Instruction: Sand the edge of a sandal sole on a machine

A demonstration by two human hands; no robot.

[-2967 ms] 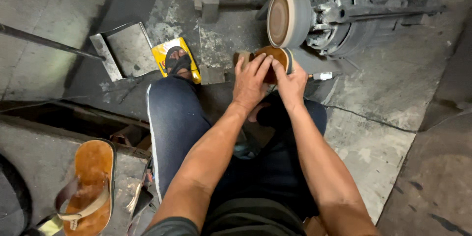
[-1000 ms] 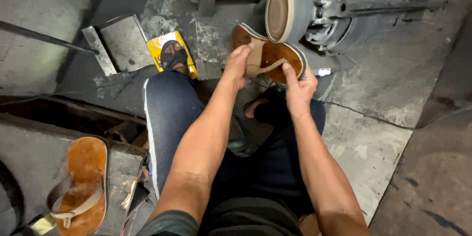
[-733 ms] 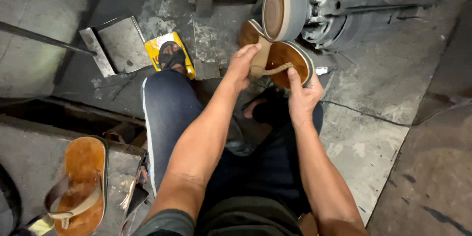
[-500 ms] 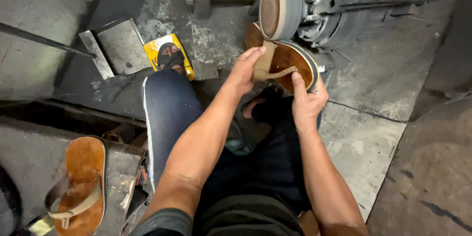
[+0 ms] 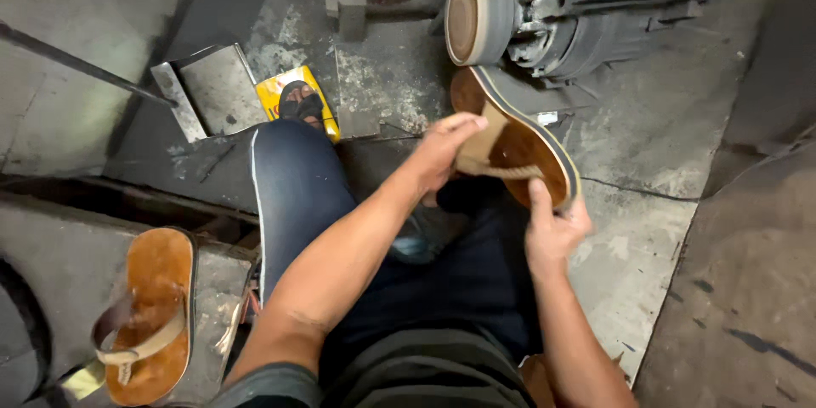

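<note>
A seated person held a brown sandal up to a motor-driven sanding wheel on a dusty concrete floor.

The grey motor [image 5: 586, 13] lay on the floor with its sanding wheel [image 5: 472, 17] facing the worker's knees; the sandal [image 5: 518, 140] sat tilted just below the wheel, its toe end close to the disc. The left hand [image 5: 446, 153] closed its fingers over the strap and upper edge, while the right hand [image 5: 552, 229] gripped the heel rim, thumb along the sole. A second sandal [image 5: 149, 314] lay well apart at the left, beyond a yellow packet [image 5: 297, 102]. With fingertips so near the wheel, a slip could scrape skin or snatch the strap, and uneven pressure might gouge the edge.
</note>
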